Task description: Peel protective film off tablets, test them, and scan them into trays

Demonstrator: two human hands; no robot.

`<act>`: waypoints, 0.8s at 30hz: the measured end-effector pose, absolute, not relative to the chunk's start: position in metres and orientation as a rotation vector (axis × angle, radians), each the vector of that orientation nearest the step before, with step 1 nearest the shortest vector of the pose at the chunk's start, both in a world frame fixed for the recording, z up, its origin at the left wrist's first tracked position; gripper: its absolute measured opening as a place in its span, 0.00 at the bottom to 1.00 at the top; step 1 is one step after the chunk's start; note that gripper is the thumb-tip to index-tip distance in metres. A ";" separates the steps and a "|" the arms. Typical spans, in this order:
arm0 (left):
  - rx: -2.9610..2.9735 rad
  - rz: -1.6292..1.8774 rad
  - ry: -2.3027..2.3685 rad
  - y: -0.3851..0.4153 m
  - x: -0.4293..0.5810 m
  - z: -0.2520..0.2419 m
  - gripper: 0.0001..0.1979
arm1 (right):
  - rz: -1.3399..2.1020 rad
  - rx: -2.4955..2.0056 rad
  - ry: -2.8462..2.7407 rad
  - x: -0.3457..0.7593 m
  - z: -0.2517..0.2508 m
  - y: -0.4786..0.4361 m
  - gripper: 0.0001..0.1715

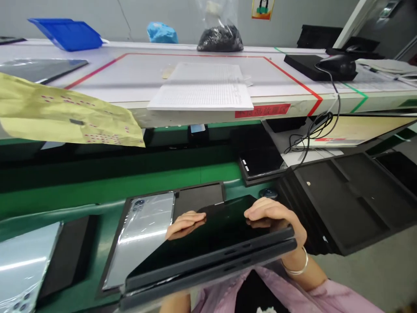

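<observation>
I hold two stacked dark tablets tilted up against my body, glossy screen facing up. My left hand curls its fingers over the stack's far edge on the left side. My right hand, a silver bangle on its wrist, grips the far right corner with fingers pressed on the screen. Beneath the stack lies a black tray holding a silver tablet back cover wrapped in film.
A green conveyor belt runs across. Another silver cover lies at the lower left. Black moulded trays sit at right. The upper shelf carries a paper stack, a blue bin, a yellow sheet and a black device with cable.
</observation>
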State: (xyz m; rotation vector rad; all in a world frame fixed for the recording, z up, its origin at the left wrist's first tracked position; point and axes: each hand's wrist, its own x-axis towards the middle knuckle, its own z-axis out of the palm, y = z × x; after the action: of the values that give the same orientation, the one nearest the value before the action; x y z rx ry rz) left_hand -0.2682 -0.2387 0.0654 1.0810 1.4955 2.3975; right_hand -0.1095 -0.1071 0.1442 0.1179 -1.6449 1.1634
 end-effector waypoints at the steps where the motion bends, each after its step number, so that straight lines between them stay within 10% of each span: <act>1: 1.083 2.394 1.520 -0.240 -0.270 0.065 0.07 | 1.134 0.153 -1.642 -0.112 0.146 -0.108 0.18; 19: 1.546 1.939 2.121 -0.254 -0.282 0.100 0.08 | 0.673 -0.229 -1.824 -0.078 0.157 -0.107 0.22; 24: 2.002 1.732 2.380 -0.280 -0.269 0.123 0.07 | 0.846 0.067 -2.023 -0.083 0.164 -0.112 0.10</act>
State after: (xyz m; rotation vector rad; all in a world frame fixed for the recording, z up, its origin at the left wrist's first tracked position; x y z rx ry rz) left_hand -0.2694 -0.2798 0.1232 2.0015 2.3802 1.7322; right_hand -0.0830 -0.1121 0.1642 0.0672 -2.0234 0.8456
